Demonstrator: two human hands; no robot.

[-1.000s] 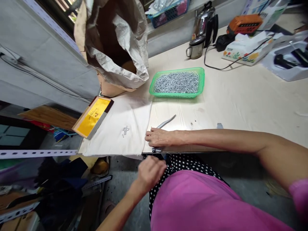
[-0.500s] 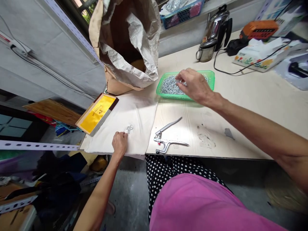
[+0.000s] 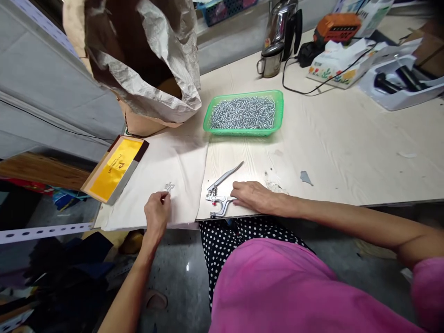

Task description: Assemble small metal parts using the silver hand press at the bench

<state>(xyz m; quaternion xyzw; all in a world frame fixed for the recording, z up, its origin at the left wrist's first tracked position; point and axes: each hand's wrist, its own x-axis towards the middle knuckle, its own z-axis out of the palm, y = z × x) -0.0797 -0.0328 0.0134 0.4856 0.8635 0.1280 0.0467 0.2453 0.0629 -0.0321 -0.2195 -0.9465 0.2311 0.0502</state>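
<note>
The left hand (image 3: 157, 210) bunches beside a few metal pieces (image 3: 169, 186) on white cloth (image 3: 183, 162); the right hand (image 3: 255, 196) covers the pliers' (image 3: 225, 200) lower handle. Neither grip is clear. The well-filled green tray (image 3: 243, 132) suggests much remains.

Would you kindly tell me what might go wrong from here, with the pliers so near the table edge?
The pliers lie close to the front edge of the table, so a clumsy grip by the right hand could knock them off. The left hand is beside a few small metal pieces on the white cloth; a brush or tug might scatter them.
</note>
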